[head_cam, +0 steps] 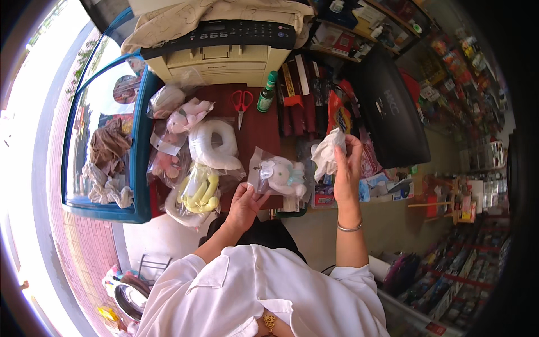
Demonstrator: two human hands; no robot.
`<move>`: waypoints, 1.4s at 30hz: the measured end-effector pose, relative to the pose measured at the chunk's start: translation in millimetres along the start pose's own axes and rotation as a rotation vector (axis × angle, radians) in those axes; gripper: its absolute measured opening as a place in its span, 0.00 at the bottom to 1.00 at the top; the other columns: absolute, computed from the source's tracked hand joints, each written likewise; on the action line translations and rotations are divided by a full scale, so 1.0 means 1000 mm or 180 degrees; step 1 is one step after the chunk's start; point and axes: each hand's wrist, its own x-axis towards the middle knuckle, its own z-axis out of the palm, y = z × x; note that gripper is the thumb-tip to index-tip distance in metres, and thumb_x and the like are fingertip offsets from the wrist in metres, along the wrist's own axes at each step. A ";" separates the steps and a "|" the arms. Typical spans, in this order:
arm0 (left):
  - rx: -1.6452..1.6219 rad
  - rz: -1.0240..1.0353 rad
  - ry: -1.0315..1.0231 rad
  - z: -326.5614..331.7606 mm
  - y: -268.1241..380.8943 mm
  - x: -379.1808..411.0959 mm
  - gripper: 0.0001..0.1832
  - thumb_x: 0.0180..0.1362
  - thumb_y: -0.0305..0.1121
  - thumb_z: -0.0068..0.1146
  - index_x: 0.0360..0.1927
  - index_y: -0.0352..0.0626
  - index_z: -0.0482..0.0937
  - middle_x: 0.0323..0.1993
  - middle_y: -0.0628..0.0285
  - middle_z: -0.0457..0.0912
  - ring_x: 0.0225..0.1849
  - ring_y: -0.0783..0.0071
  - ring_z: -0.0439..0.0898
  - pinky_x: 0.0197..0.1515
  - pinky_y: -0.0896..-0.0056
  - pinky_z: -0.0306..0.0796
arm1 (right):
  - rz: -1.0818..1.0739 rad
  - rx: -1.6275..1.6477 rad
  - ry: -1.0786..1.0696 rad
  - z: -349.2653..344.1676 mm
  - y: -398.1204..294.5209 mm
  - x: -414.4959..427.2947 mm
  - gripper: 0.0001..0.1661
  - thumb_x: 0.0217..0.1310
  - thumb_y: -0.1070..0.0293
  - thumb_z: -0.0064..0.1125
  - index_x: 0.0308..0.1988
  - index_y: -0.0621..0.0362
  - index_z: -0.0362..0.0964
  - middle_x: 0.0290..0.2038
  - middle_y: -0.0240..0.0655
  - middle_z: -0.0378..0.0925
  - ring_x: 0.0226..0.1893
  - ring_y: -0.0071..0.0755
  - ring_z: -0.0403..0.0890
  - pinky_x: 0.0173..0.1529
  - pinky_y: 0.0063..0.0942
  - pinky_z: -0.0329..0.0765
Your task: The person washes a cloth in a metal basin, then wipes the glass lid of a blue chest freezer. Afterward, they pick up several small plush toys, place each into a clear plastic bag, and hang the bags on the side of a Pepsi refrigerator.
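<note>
My left hand (pixel 245 207) pinches the lower left corner of a clear plastic bag holding a white plush toy (pixel 281 175) with a pale green bow. To its right, my raised right hand (pixel 348 168) grips a crumpled white cloth (pixel 327 156). Left of the held bag lie more bagged plush things: a white curled plush (pixel 214 145), a yellow plush (pixel 200 189), a pink plush toy (pixel 189 116) and a reddish one (pixel 166 164). Red-handled scissors (pixel 241 105) lie on the dark red tabletop (pixel 261 130), near a green bottle (pixel 267 92).
A beige printer (pixel 219 63) stands at the back under a patterned cloth. A blue-framed glass case (pixel 143 181) with crumpled cloths (pixel 110 147) on it is at the left. A black monitor (pixel 389 105) and packed shelves (pixel 446 84) stand at the right.
</note>
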 end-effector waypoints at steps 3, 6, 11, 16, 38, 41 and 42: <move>0.0518 0.0040 0.0501 -0.029 -0.011 0.003 0.03 0.67 0.31 0.51 0.41 0.46 0.70 0.46 0.64 0.79 0.53 0.69 0.77 0.63 0.48 0.68 | -0.0361 -0.0070 -0.0661 0.020 0.012 -0.005 0.20 0.65 0.72 0.55 0.53 0.62 0.60 0.51 0.38 0.67 0.47 0.25 0.71 0.48 0.23 0.73; 0.1891 0.0477 0.1306 0.000 -0.006 -0.012 0.07 0.66 0.33 0.52 0.39 0.41 0.72 0.33 0.63 0.79 0.32 0.76 0.80 0.37 0.71 0.77 | -0.1129 -0.1050 -0.1523 0.035 0.020 -0.014 0.15 0.59 0.77 0.58 0.47 0.58 0.68 0.53 0.43 0.68 0.47 0.37 0.75 0.47 0.27 0.76; 0.2840 0.0746 0.2021 -0.012 -0.018 -0.032 0.05 0.60 0.29 0.55 0.34 0.37 0.77 0.21 0.66 0.79 0.18 0.80 0.77 0.19 0.81 0.68 | -0.2420 -0.1129 -0.2956 0.063 0.062 -0.041 0.17 0.50 0.79 0.60 0.42 0.54 0.73 0.51 0.38 0.72 0.48 0.47 0.75 0.56 0.41 0.72; 0.2644 0.0879 0.2172 -0.008 -0.031 -0.039 0.05 0.59 0.27 0.54 0.32 0.36 0.78 0.21 0.64 0.81 0.19 0.78 0.80 0.19 0.79 0.69 | -0.1849 -0.1286 -0.4115 0.086 0.102 -0.047 0.07 0.50 0.79 0.55 0.33 0.58 0.72 0.36 0.38 0.75 0.39 0.47 0.78 0.44 0.40 0.74; 0.2603 0.1024 0.2248 -0.009 -0.029 -0.039 0.09 0.58 0.28 0.53 0.28 0.31 0.77 0.18 0.58 0.80 0.16 0.72 0.80 0.20 0.73 0.72 | -0.0938 -0.2512 -0.3429 0.115 0.141 0.027 0.07 0.47 0.80 0.60 0.31 0.58 0.76 0.36 0.44 0.78 0.41 0.50 0.79 0.44 0.40 0.76; 0.2668 0.1114 0.2255 -0.007 -0.030 -0.040 0.09 0.58 0.28 0.53 0.28 0.31 0.77 0.19 0.58 0.80 0.16 0.72 0.80 0.20 0.73 0.72 | -0.1251 -0.2633 -0.3475 0.115 0.134 0.022 0.08 0.48 0.81 0.58 0.32 0.59 0.75 0.38 0.44 0.77 0.41 0.51 0.79 0.44 0.41 0.76; 0.2647 0.1124 0.2250 -0.007 -0.030 -0.040 0.09 0.58 0.28 0.53 0.28 0.30 0.77 0.19 0.58 0.80 0.16 0.72 0.80 0.20 0.73 0.72 | -0.1313 -0.2621 -0.3400 0.113 0.134 0.023 0.08 0.48 0.81 0.58 0.32 0.59 0.75 0.38 0.44 0.77 0.40 0.51 0.78 0.44 0.42 0.76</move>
